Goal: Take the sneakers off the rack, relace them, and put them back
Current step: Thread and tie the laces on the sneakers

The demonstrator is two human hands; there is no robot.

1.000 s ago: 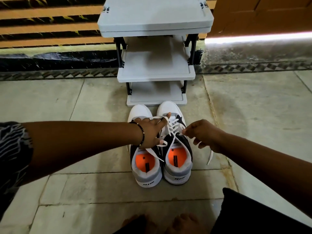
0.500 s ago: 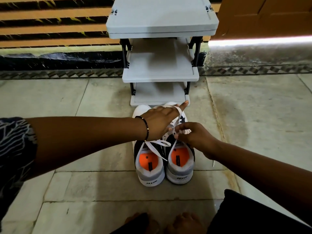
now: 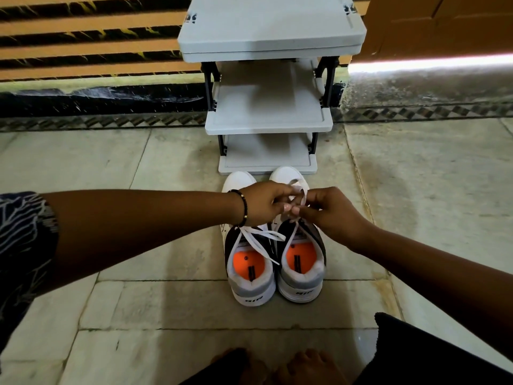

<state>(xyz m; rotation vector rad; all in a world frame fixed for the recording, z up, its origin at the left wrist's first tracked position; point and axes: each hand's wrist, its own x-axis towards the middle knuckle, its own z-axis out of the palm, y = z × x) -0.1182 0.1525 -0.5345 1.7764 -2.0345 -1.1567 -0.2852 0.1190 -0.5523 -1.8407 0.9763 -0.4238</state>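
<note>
Two white, grey and black sneakers with orange insoles stand side by side on the floor, toes toward the rack: the left sneaker [image 3: 251, 279] and the right sneaker [image 3: 301, 269]. My left hand [image 3: 263, 202] and my right hand [image 3: 330, 209] meet above the right sneaker's laces, both pinching its white lace [image 3: 298, 191], which loops between the fingers. The left sneaker's lace [image 3: 262, 237] lies loose across its opening. The grey three-shelf rack [image 3: 268, 120] stands just beyond the toes, its shelves bare.
The floor is pale stone tile [image 3: 111, 218]. A striped orange and black wall [image 3: 83, 37] runs behind the rack, a brown door [image 3: 444, 23] at the back right. My bare feet [image 3: 277, 368] and a dark garment [image 3: 416, 357] are at the bottom edge.
My hands have come together over the right sneaker. The left index finger no longer points toward the rack, and the right hand has moved left and up with the lace.
</note>
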